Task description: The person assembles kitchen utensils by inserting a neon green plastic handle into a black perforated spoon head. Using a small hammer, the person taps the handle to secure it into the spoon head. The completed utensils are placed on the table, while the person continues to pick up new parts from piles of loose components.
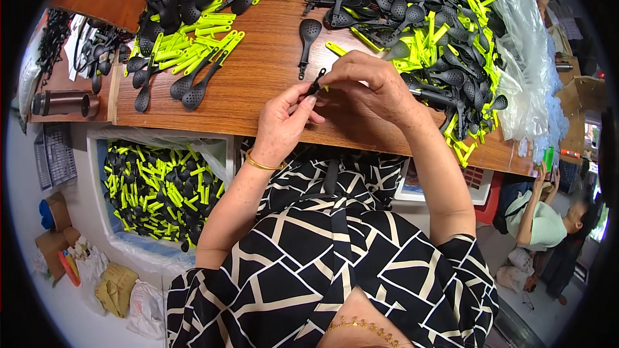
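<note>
My left hand (pixel 285 116) pinches a small black plastic part with a hole in its tip (pixel 316 82), just above the table's near edge. The rest of that part is hidden by my fingers. Close beside it, my right hand (pixel 377 84) has its fingers bent together at the part's tip; what they hold, if anything, is hidden. Beyond my hands, a single black slotted spoon (pixel 309 35) lies with its short handle toward me. A lime green handle piece (pixel 335 48) rests to the right of that spoon.
Black spoons and lime green handles form a big pile (pixel 445 58) at right and a smaller group (pixel 193 51) at left. A lined bin (pixel 97 174) of similar pieces stands below left. A brown flask (pixel 64 104) lies far left. Another person (pixel 538 219) is at right.
</note>
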